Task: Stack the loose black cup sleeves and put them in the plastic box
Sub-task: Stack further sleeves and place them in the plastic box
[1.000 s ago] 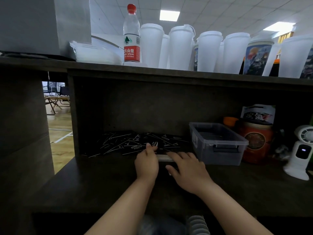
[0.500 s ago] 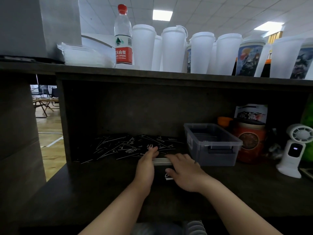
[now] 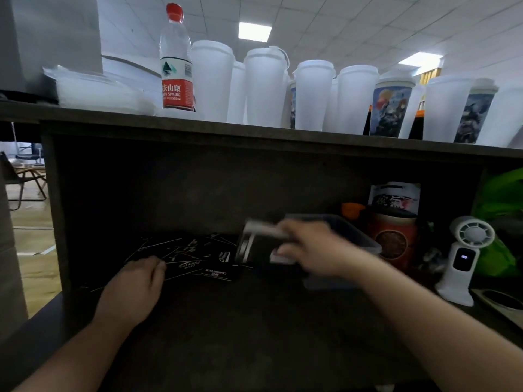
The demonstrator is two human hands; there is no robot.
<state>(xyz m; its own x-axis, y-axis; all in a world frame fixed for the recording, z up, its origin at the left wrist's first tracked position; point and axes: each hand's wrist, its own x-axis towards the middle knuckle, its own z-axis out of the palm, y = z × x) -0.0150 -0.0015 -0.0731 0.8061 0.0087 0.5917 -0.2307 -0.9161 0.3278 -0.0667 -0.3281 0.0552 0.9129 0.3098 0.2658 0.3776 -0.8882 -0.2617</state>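
Cup sleeves, black with white print, lie loose on the table to the left of the plastic box. I see my right hand lifted just in front of the box's near left corner, gripping a stack of sleeves between thumb and fingers; the stack juts out to the left of the hand, tilted and clear of the table (the picture is smeared there, so I cannot tell how many sleeves it holds). My left hand rests on the table farther left of the box, knuckles up, its fingers curled at the near edge of the loose pile; whether they pinch a sleeve I cannot tell. Right of the box stand a red jar and a small white fan. On the shelf above the box stand white cups and a water bottle.
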